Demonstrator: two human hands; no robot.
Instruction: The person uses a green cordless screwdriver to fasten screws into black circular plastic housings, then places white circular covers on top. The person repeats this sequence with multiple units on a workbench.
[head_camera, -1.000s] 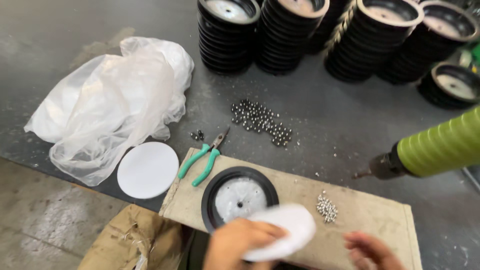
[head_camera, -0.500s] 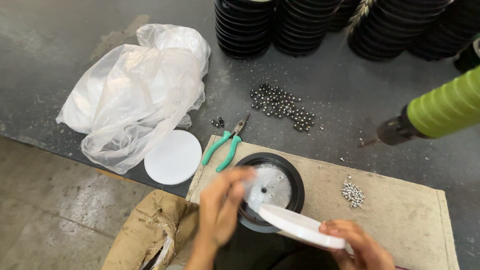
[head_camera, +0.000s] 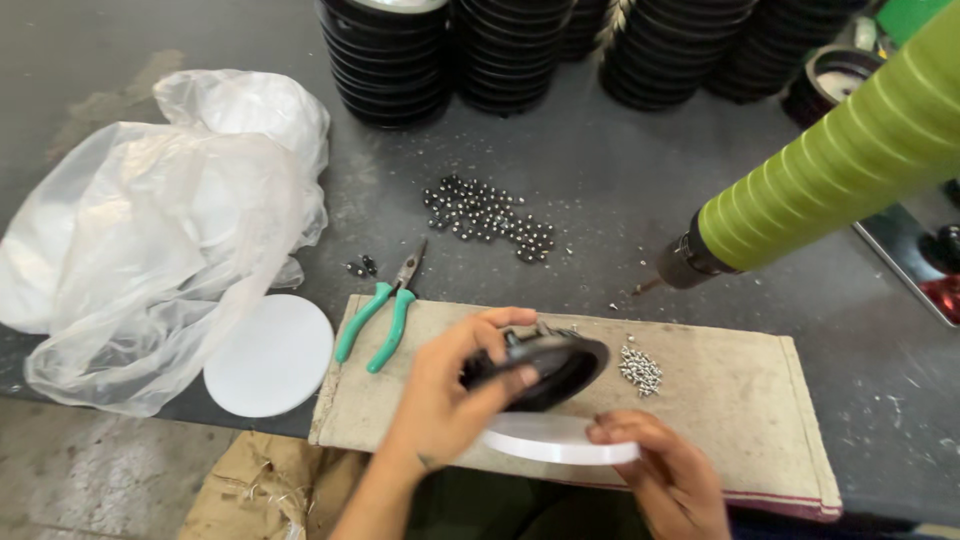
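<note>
Over one near board (head_camera: 720, 400), the left hand (head_camera: 450, 400) grips one black ring (head_camera: 545, 365), tilted; the right hand (head_camera: 665, 470) pinches one white disc (head_camera: 555, 440) beneath. A second white disc (head_camera: 268, 355) lies left, beside one pair of green pliers (head_camera: 378, 318).

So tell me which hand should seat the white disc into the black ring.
Right: the right hand already holds the white disc just beneath the black ring, which the left hand grips tilted.
</note>
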